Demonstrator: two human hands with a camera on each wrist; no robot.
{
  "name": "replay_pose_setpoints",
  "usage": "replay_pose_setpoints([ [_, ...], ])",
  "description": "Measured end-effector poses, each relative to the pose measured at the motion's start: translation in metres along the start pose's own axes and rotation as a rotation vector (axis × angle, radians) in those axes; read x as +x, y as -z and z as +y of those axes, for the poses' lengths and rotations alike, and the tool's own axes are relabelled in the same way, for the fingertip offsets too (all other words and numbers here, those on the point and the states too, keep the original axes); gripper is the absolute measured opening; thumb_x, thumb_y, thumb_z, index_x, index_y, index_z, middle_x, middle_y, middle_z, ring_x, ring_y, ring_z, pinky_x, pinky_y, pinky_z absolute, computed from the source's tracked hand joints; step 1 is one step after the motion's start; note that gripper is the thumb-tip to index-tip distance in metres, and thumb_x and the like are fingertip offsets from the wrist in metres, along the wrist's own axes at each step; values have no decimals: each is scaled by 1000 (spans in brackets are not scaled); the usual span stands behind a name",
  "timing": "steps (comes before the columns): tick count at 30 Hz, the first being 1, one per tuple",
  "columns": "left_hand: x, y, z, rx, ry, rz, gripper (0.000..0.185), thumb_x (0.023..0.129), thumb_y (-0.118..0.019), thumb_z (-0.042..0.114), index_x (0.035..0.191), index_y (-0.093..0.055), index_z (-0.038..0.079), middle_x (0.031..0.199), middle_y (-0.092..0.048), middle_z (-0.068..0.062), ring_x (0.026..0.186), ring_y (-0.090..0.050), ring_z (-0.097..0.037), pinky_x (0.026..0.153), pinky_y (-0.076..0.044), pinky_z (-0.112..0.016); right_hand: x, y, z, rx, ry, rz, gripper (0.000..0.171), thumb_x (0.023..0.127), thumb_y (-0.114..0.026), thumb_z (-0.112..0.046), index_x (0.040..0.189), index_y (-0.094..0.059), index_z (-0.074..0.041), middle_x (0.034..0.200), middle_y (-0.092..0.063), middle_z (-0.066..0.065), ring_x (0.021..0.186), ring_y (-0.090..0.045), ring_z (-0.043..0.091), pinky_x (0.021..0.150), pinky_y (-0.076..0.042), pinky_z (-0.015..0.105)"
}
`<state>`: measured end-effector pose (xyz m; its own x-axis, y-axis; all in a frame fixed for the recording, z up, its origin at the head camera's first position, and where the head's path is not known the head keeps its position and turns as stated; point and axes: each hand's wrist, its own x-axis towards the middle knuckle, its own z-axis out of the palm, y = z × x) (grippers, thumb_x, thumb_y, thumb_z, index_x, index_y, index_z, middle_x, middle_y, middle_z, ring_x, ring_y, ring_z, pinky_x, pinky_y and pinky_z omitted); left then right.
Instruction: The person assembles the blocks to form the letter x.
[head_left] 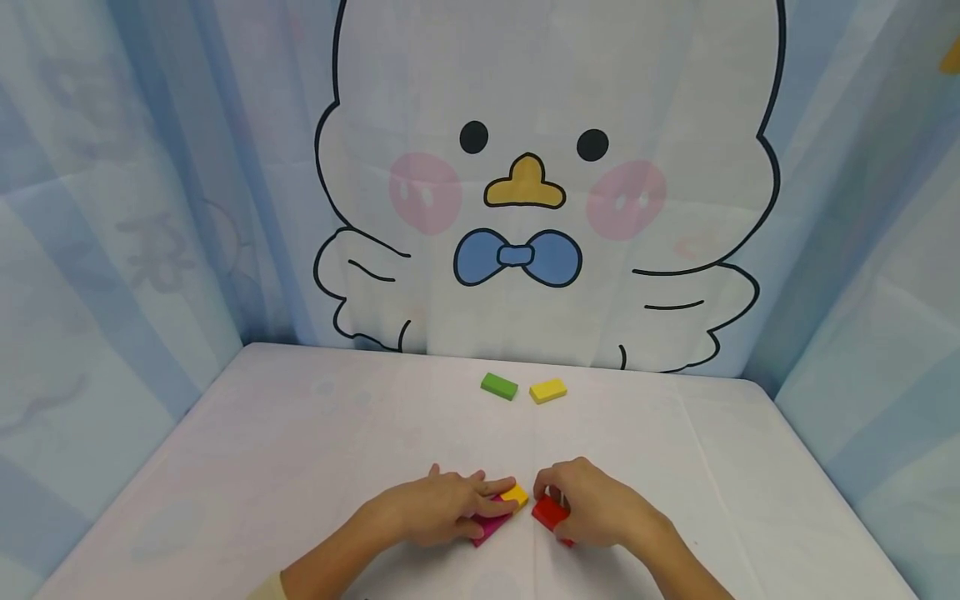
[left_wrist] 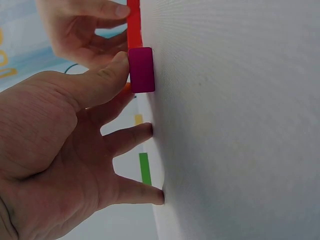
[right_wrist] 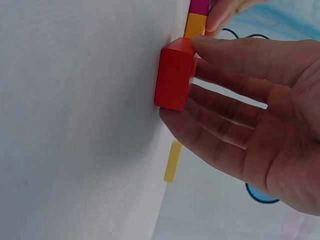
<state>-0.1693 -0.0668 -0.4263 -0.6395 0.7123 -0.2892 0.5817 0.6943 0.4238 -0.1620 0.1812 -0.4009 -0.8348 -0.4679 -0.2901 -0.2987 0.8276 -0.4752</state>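
Red block, presumably light, stiff and best gripped by opposite sides, is pinched by the right hand on the near table; leftward, magenta block and orange block are pressed by the spread-fingered left hand. Green block and yellow block are seen farther off.

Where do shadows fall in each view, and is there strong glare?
Head view: soft shadows on the table near the left hand and right hand; left wrist view: dim shading beside the fingertips; right wrist view: a soft shadow beside the red block; no strong glare anywhere.
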Motion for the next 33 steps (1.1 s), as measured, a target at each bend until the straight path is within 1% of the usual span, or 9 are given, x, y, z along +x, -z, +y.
replay_pose_setpoints([
  [9, 0, 0, 0, 5, -6, 3, 57, 99, -69, 30, 151, -50, 48, 163, -40, 22, 151, -45, -27, 110, -33, -79, 1, -1, -1, 0, 2, 3, 29, 81, -85, -5, 104, -71, -16, 90, -62, -4, 90, -54, 18, 75, -56, 32],
  [15, 0, 0, 0, 3, -5, 6, 57, 99, -70, 29, 150, -51, 47, 163, -40, 22, 150, -46, -27, 110, -33, -80, 2, -2, -2, 17, -12, 5, 30, 81, -86, -5, 104, -72, -15, 90, -62, -2, 91, -55, 20, 77, -58, 36],
  [24, -1, 0, 1, -8, 2, 6, 56, 99, -70, 29, 149, -53, 47, 163, -41, 22, 151, -45, -26, 111, -32, -80, 4, -2, -5, 25, -41, -5, 30, 81, -86, -6, 107, -72, -15, 92, -62, -2, 93, -54, 20, 81, -61, 39],
  [33, -1, 0, 1, -12, 9, 5, 56, 99, -70, 29, 149, -53, 47, 162, -41, 22, 151, -44, -26, 111, -32, -80, 5, -4, -6, 19, -27, -2, 31, 82, -86, -8, 110, -72, -13, 91, -61, -3, 90, -54, 18, 80, -59, 36],
])
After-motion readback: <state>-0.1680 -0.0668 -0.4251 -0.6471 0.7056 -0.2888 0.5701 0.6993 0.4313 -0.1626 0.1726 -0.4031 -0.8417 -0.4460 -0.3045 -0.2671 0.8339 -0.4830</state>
